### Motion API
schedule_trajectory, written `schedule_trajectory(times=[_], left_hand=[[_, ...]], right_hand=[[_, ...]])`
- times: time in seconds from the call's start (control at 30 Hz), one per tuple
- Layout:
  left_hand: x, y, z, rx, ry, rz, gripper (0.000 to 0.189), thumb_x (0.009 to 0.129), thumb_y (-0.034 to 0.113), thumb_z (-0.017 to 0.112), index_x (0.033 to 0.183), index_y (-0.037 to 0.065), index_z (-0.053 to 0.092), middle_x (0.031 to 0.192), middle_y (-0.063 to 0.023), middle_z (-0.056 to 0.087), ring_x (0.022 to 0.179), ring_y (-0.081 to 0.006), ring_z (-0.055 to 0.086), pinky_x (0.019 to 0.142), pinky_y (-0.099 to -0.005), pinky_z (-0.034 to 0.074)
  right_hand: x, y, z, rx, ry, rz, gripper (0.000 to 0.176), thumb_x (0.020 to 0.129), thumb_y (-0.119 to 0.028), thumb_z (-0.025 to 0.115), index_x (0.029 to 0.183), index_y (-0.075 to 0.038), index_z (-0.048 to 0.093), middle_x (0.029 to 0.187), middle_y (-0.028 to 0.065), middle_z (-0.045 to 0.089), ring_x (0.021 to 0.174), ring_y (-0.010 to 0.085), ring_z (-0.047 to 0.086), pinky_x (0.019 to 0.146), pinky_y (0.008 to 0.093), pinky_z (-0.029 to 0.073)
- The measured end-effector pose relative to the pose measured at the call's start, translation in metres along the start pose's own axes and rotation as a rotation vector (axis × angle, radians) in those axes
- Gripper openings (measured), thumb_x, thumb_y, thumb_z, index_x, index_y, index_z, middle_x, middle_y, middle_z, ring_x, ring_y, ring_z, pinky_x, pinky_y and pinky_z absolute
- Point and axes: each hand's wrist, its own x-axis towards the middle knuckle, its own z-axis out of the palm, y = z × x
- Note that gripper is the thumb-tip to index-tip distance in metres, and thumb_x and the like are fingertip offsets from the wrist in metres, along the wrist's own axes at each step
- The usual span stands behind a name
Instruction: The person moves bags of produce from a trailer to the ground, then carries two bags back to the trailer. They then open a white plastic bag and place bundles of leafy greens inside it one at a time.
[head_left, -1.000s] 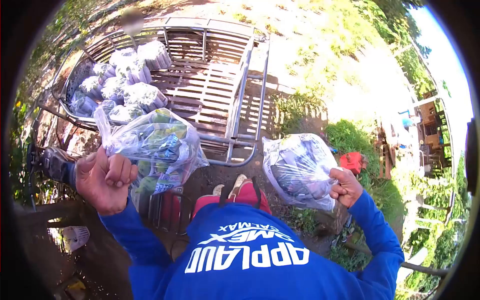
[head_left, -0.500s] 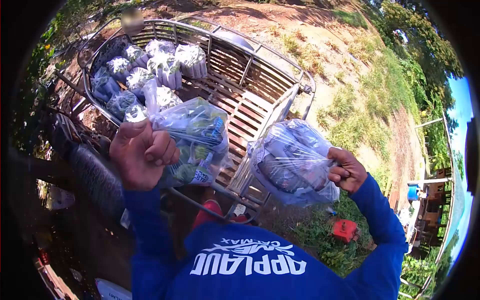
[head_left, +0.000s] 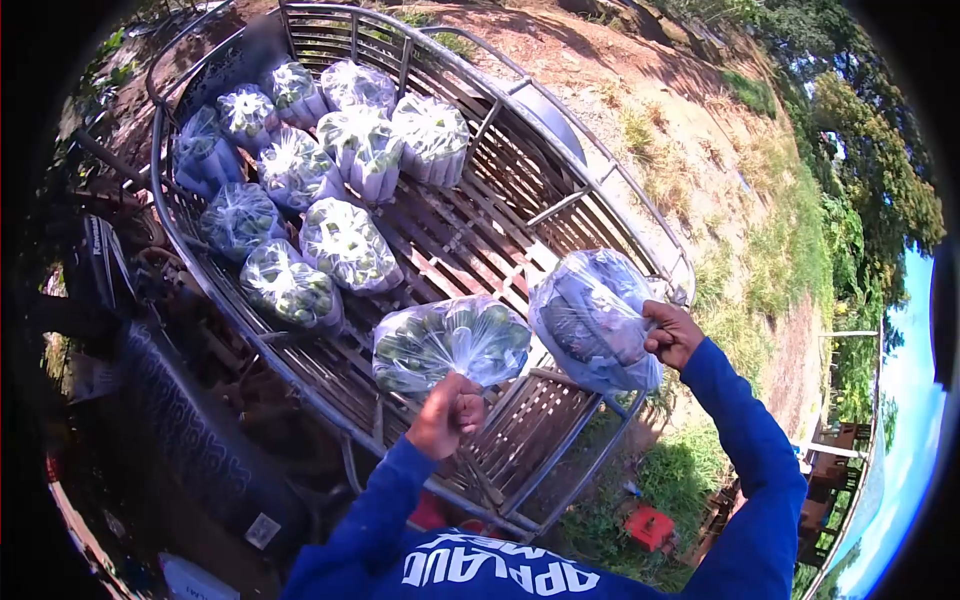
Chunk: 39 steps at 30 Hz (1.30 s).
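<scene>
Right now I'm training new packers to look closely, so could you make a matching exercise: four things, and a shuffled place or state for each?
Things:
1. Left hand
2. Right hand
3. Red object
4. Blue shirt

Places or states:
A. Grips the bag with greyish contents
B. Bears white lettering
C. Grips the bag with green contents
D. Sits low beside green plants

Pairs: 1-C, 2-A, 3-D, 4-B

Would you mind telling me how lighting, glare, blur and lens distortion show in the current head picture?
In the head view, the wide lens seems to bow the slatted cart and blackens the corners; hard sunlight pales the ground and glints on the clear bags; the lower left sinks into shade; a smudge blurs the upper left.
</scene>
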Motion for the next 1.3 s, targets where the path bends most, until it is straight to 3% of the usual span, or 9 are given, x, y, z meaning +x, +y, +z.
schedule_trajectory(times=[0.4, 0.47, 0.67, 0.8, 0.93, 0.97, 1.1, 1.27, 1.3], left_hand=[[0.1, -0.014, -0.101, -0.139, 0.225, -0.187, 0.031, 0.073, 0.034, 0.045, 0.052, 0.014, 0.034, 0.044, 0.0006, 0.029, 0.042, -0.0139, 0.033, 0.048, -0.0274, 0.029], [0.103, -0.026, -0.116, -0.193, 0.241, -0.205, 0.02, 0.076, 0.034, 0.048, 0.078, 0.014, 0.044, 0.048, 0.0009, 0.031, 0.042, -0.0114, 0.032, 0.046, -0.0268, 0.028], [0.101, -0.037, -0.137, -0.209, 0.266, -0.142, 0.027, 0.081, 0.041, 0.046, 0.084, 0.014, 0.041, 0.05, 0.001, 0.031, 0.044, -0.0115, 0.032, 0.046, -0.0264, 0.029], [0.107, -0.038, -0.145, -0.169, 0.279, -0.148, 0.041, 0.081, 0.054, 0.043, 0.083, 0.014, 0.046, 0.051, 0.0009, 0.032, 0.046, -0.013, 0.034, 0.05, -0.027, 0.03], [0.118, -0.024, -0.146, -0.16, 0.251, -0.132, 0.034, 0.081, 0.049, 0.045, 0.082, 0.015, 0.046, 0.052, 0.0011, 0.033, 0.046, -0.0125, 0.034, 0.049, -0.0271, 0.03], [0.123, -0.016, -0.146, -0.116, 0.239, -0.153, 0.032, 0.081, 0.047, 0.045, 0.081, 0.015, 0.046, 0.052, 0.0011, 0.033, 0.046, -0.0125, 0.034, 0.049, -0.0272, 0.03], [0.156, 0.01, -0.119, 0.004, 0.201, -0.188, 0.024, 0.078, 0.038, 0.045, 0.074, 0.014, 0.043, 0.051, 0.0009, 0.032, 0.045, -0.0121, 0.033, 0.047, -0.0269, 0.028], [0.204, 0.007, -0.068, 0.088, 0.069, -0.222, 0.026, 0.076, 0.036, 0.045, 0.067, 0.012, 0.04, 0.051, 0.0009, 0.031, 0.045, -0.0123, 0.032, 0.047, -0.0264, 0.028], [0.208, 0.011, -0.049, 0.126, 0.071, -0.235, 0.028, 0.076, 0.036, 0.045, 0.063, 0.012, 0.038, 0.05, 0.0009, 0.03, 0.046, -0.0126, 0.032, 0.047, -0.0264, 0.028]], right_hand=[[0.31, 0.018, 0.16, -0.031, -0.217, -0.072, 0.006, 0.073, -0.004, 0.058, 0.076, -0.002, 0.053, 0.055, 0.0023, 0.046, 0.036, 0.0095, 0.04, 0.037, 0.0298, 0.044], [0.33, 0.024, 0.212, -0.03, -0.251, -0.137, 0.007, 0.072, -0.003, 0.059, 0.077, -0.001, 0.054, 0.057, 0.0035, 0.049, 0.037, 0.0108, 0.043, 0.035, 0.0301, 0.044], [0.392, 0.065, 0.323, -0.069, -0.261, -0.211, 0.014, 0.066, -0.005, 0.064, 0.077, 0.0, 0.057, 0.059, 0.0057, 0.053, 0.041, 0.0136, 0.05, 0.035, 0.0299, 0.045], [0.414, 0.075, 0.323, -0.178, -0.209, -0.285, 0.014, 0.072, -0.012, 0.065, 0.077, -0.001, 0.059, 0.058, 0.0023, 0.052, 0.04, 0.0094, 0.047, 0.037, 0.0274, 0.049], [0.418, 0.095, 0.325, -0.183, -0.445, -0.207, 0.021, 0.078, -0.022, 0.063, 0.086, -0.004, 0.056, 0.059, 0.0035, 0.05, 0.042, 0.013, 0.047, 0.041, 0.0296, 0.047], [0.427, 0.097, 0.316, -0.11, -0.725, -0.203, 0.032, 0.078, -0.03, 0.062, 0.096, -0.005, 0.051, 0.071, 0.0045, 0.052, 0.053, 0.0132, 0.05, 0.048, 0.0276, 0.048], [0.385, 0.079, 0.249, -0.323, -0.5, -0.266, 0.053, 0.074, -0.045, 0.061, 0.102, 0.0, 0.05, 0.086, 0.0094, 0.054, 0.067, 0.017, 0.056, 0.055, 0.0309, 0.049], [0.331, 0.112, 0.105, -0.557, -0.238, -0.366, 0.042, 0.074, -0.048, 0.06, 0.08, -0.008, 0.049, 0.071, 0.0004, 0.049, 0.063, 0.0113, 0.046, 0.047, 0.0269, 0.036], [0.318, 0.121, 0.081, -0.568, -0.111, -0.243, 0.043, 0.073, -0.049, 0.06, 0.076, -0.007, 0.049, 0.068, 0.0008, 0.048, 0.06, 0.0122, 0.046, 0.048, 0.0273, 0.038]])
